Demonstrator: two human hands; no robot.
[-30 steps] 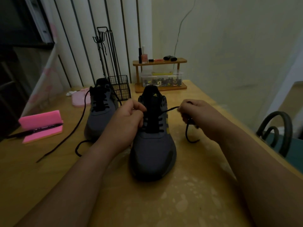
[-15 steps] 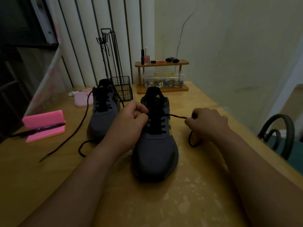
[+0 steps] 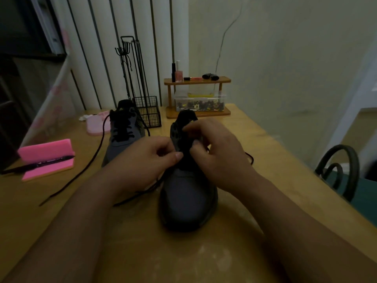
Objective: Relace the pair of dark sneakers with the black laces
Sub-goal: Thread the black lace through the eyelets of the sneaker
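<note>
**Left pinching, right unclear**

Your left grip (image 3: 149, 158) is curled, thumb and forefinger pinching the thin black lace (image 3: 140, 193) at the eyelets of the near dark grey fabric sneaker (image 3: 187, 199). That sneaker stands toe toward you on the yellow wooden tabletop (image 3: 61, 221). Your right grip (image 3: 216, 152) curls over the tongue, but it is blurred and I cannot tell what it holds. The second dark grey sneaker (image 3: 122, 141) stands behind it, to the left.

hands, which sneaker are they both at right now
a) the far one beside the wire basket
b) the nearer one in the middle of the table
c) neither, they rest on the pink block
B: the left hand and the right hand meet over the lacing of the nearer sneaker, while the far sneaker by the wire basket has no hand on it.
</note>
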